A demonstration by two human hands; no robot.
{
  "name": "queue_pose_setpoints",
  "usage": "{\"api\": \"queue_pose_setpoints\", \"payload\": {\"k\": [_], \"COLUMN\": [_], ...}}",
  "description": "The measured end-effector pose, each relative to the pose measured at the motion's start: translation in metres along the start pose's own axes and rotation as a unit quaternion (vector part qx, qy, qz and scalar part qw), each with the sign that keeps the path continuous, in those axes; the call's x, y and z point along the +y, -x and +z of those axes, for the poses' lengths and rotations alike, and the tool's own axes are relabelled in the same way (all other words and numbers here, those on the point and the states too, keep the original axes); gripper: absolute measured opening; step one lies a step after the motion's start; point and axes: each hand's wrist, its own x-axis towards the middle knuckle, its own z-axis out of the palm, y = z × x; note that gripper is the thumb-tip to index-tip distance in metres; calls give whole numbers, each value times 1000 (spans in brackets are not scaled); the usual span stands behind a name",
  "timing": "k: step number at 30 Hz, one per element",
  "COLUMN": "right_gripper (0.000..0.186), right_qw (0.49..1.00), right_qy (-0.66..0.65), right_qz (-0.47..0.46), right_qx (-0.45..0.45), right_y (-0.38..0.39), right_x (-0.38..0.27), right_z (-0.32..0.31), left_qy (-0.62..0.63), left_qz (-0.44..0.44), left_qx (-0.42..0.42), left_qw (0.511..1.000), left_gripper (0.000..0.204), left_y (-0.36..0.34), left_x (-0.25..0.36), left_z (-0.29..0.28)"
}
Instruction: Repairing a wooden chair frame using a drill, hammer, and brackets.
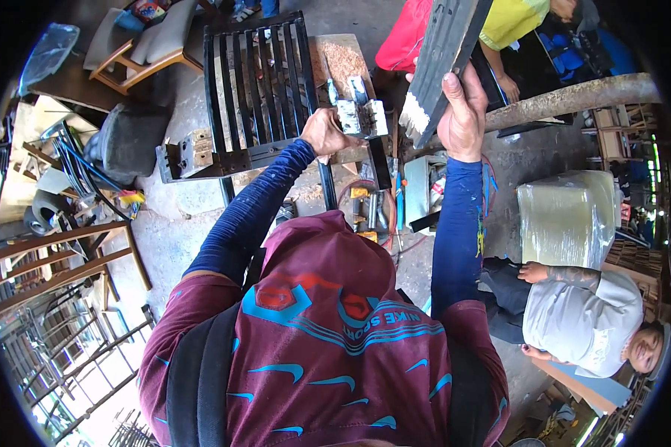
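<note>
Across the workshop floor [164,246]: furniture parts and scrap all about; off to the worker's right, a co-worker in a pale top [574,320] near a plastic-wrapped block [566,216].
Slatted frame: dark and open-barred [306,67], ahead and to the left, by a long dark rail [268,154].
Dark board: raised ahead on the right [441,67], its rough pale end toward the worker, well apart from the slatted frame.
Step in hand: as I read it, handling the board while the other hand minds the rail; the next move would call for a firm hold and a watch on that long far end.
Right hand: closed on the board [462,112], thumb laid up its near side, the other fingers partly hidden; the board lies right against them.
Left hand: curled at the rail's end [324,134], just beside some pale drilled blocks [361,118]; I can't tell whether its fingers grip or merely rest.
Yellow tool: low beyond the worker's chest [359,193], out of both hands.
</note>
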Motion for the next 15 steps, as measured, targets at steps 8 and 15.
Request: {"api": "queue_pose_setpoints", "payload": {"k": [8, 15], "right_gripper": [45, 47], "right_qw": [998, 1000], "right_qy": [-55, 10], "right_qz": [-3, -6], "right_qx": [36, 16], "right_y": [11, 14], "right_x": [1, 1], "right_z": [-3, -4], "left_qy": [36, 59], "left_qz": [51, 50], "left_qx": [47, 54], "left_qw": [997, 996], "left_gripper": [45, 45], "left_y": [0, -5], "left_x": [-1, -19], "left_z": [5, 13]}}
